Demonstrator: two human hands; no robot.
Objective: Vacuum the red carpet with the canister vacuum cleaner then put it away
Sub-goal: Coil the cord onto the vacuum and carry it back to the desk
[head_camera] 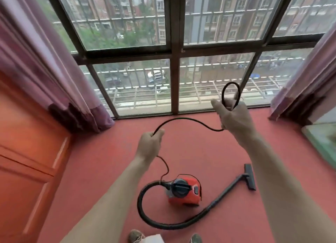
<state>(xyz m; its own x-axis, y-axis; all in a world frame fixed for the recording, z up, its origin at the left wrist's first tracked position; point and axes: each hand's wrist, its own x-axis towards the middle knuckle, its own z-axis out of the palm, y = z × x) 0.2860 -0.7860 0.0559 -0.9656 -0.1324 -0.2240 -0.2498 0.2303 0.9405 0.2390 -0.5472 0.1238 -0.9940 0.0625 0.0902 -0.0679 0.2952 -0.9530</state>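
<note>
Shoes [135,236] (cut by bottom edge), plug unseen.

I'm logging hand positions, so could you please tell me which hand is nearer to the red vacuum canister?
Left. The left hand holds the cord above the canister; the right hand grips the cord's loop higher and farther right.

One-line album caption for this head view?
Both hands, left hand and right hand, coil the black power cord above the red canister vacuum.
</note>
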